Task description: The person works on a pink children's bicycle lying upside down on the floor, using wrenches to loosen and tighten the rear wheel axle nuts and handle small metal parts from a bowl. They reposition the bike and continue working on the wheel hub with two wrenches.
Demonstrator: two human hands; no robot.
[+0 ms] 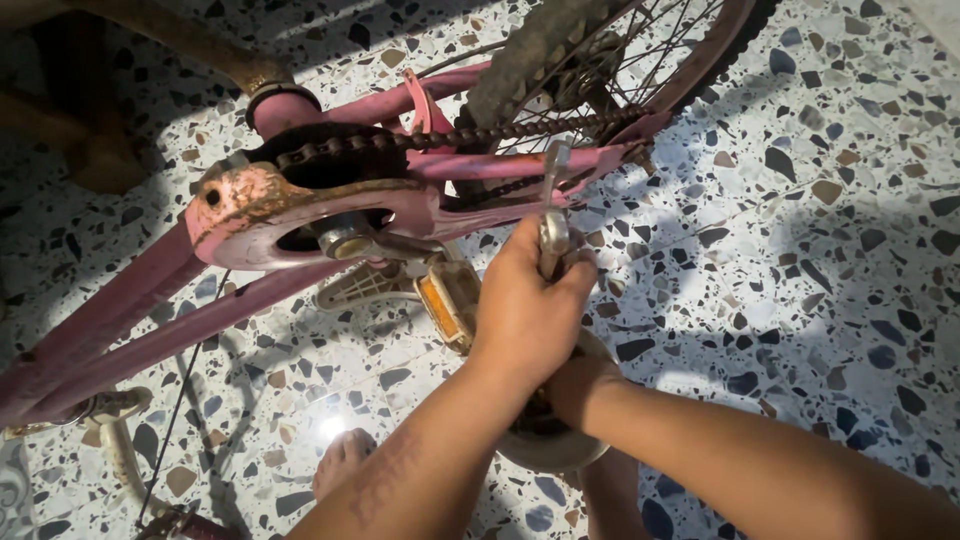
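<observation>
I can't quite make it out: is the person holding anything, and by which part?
The left hand grips a silvery metal wrench by its lower shaft. The right hand is mostly hidden beneath; what it holds cannot be told.

The right hand [575, 385] is mostly hidden under the left hand [527, 305], so its grip cannot be told. Below the grip, a white bowl [555, 452] shows only its rim. The wrench [553, 200] shaft vanishes inside the left fist. Above the grip, the wheel [600, 50] is cut off by the top edge. The frame [120, 320] runs off left.
</observation>
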